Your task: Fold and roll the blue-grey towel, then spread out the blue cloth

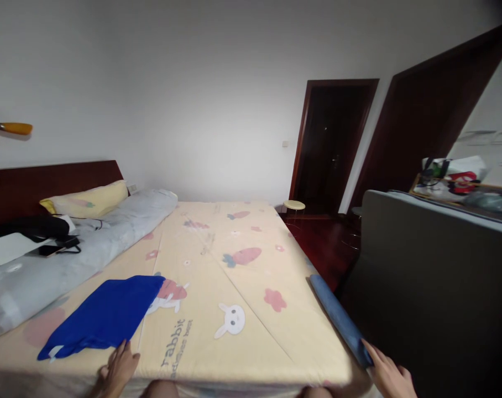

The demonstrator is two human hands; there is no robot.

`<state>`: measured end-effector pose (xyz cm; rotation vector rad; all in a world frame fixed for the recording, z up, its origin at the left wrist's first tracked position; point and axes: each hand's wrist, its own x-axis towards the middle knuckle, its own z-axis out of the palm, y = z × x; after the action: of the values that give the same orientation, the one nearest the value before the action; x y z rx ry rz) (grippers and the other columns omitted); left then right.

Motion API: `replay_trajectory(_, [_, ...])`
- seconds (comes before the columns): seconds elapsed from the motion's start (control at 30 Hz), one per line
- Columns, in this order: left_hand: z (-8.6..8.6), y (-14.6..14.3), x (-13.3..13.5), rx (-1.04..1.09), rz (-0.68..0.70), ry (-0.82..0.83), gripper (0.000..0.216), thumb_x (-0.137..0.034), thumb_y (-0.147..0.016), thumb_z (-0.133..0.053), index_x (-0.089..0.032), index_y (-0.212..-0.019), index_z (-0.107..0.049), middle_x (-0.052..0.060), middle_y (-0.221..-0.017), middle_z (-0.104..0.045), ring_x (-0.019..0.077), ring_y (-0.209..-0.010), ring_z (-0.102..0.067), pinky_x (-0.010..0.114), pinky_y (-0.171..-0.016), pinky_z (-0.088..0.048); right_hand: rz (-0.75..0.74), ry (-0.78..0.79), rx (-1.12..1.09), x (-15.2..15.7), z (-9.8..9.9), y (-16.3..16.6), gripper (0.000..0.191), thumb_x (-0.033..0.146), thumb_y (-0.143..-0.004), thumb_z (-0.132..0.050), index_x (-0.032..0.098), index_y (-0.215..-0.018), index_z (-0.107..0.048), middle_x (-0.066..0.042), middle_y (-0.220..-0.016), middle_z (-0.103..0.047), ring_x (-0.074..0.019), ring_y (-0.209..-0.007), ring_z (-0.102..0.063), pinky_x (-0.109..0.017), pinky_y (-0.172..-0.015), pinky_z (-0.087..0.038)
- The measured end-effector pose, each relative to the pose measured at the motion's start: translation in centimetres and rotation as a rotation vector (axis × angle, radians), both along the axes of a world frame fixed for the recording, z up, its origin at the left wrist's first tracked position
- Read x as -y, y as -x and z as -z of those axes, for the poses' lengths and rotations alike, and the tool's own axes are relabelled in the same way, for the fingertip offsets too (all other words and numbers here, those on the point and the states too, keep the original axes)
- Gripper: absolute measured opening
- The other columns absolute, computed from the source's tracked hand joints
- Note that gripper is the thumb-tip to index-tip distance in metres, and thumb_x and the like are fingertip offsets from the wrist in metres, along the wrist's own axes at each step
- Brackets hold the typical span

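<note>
A flat royal-blue cloth garment (105, 309) with a white tag at its near left corner lies on the left part of the bed. My left hand (120, 365) rests at its near edge, palm down, fingertips touching the cloth and fingers extended. Along the bed's right edge lies a long, narrow, folded denim-blue cloth (338, 318). My right hand (390, 373) has its fingers closed around the near end of this cloth; part of that grip is hidden.
The bed (259, 287) has a cream rabbit-and-carrot sheet. A long grey rolled quilt (122, 237), a yellow pillow (87, 200), a laptop (12, 247) and a phone (52, 250) lie left. A dark panel (425, 293) stands right; a stool (294, 205) is near the door.
</note>
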<state>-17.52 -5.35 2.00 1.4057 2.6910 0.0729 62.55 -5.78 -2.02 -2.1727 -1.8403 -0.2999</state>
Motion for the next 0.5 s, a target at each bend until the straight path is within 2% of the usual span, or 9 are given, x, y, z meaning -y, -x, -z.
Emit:
replay_trajectory(0.1, [-0.7,0.0,-0.2,0.001,0.019,-0.054,0.053,-0.026,-0.068,-0.045,-0.014,-0.116,-0.063,0.013,-0.135,-0.059,0.0297,-0.129,-0.048,0.045,-0.106,-0.038,0.022,0.024,0.002,-0.1,0.3,0.1,0.059,0.027,-0.075,-0.03,0.026,-0.128,-0.055,-0.011,-0.131,-0.061,-0.0316,-0.111,-0.06,-0.057,-0.088,-0.043])
replay_trajectory(0.23, [-1.6,-0.1,-1.1,0.019,0.048,-0.115,0.043,-0.029,-0.068,-0.047,-0.02,-0.103,-0.069,0.009,-0.122,-0.067,0.0294,-0.123,-0.053,0.041,-0.104,-0.039,0.023,0.146,0.01,-0.2,0.2,0.4,0.059,0.023,-0.074,-0.03,0.024,-0.125,-0.059,-0.013,-0.126,-0.064,-0.0314,-0.107,-0.062,-0.054,-0.083,-0.045])
replay_trajectory(0.5, [-2.4,-0.6,-1.6,0.083,0.058,-0.206,0.039,-0.029,-0.067,-0.049,-0.018,-0.097,-0.07,0.011,-0.116,-0.069,0.0309,-0.117,-0.056,0.043,-0.102,-0.04,0.046,0.001,0.076,0.1,-1.8,1.4,0.062,0.018,-0.073,-0.03,0.02,-0.129,-0.055,-0.014,-0.133,-0.059,-0.03,-0.115,-0.057,-0.053,-0.088,-0.043])
